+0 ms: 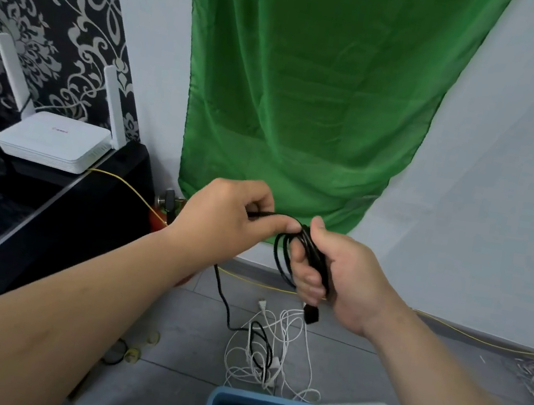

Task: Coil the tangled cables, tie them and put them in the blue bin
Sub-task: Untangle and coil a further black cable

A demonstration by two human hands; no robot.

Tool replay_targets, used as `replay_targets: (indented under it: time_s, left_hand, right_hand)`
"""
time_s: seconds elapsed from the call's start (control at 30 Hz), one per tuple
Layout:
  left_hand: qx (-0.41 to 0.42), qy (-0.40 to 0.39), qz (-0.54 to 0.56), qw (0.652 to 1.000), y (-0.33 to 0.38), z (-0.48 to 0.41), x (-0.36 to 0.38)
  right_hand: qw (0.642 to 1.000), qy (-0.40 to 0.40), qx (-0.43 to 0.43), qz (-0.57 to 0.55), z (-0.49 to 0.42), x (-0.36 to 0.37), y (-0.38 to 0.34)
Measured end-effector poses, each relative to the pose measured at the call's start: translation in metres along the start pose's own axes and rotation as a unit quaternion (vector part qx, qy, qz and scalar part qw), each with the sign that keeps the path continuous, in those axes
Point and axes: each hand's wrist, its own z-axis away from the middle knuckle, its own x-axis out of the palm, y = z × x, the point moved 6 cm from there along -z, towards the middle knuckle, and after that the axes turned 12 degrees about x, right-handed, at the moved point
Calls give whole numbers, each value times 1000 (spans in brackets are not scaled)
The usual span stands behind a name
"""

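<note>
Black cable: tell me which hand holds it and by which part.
Both hands hold it. The right hand grips the coiled loops of the black cable; the left hand pinches the loose run beside the coil.

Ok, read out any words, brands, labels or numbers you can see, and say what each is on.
Small red mark on top of the white router: too small and blurred to read.
No text shows on the black cable or the blue bin.
</note>
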Motion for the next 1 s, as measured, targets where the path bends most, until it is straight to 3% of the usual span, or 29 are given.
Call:
replay_targets:
  time_s: [0.1,0.23,0.37,0.47,0.53,0.73,0.87,1.0]
  left_hand:
    - [-33,-63,122,990,-3,6,16]
    - [-118,-158,166,966,-15,23,41]
    - [-162,-377,99,907,-40,70,79]
    - [-166,-514,27,841,-61,108,101]
    - [-186,-513,12,838,-64,110,105]
    - [-101,-379,1,920,-34,66,93]
    - [-17,-346,-43,937,-6,48,86]
    - [120,-292,-89,945,34,31,78]
  right_hand:
    - [995,-67,33,-71,2,10,1]
    - [973,-134,26,-184,11,11,-10]
    - [927,-157,-57,-335,20,-7,-32]
    - [894,-102,-110,-422,22,-32,-36]
    - [878,-23,-125,-462,18,-51,-30]
    - [820,181,-124,-528,10,-116,-5]
    - [845,268,-99,-452,10,-135,9]
    - [879,361,-96,-298,8,-133,5]
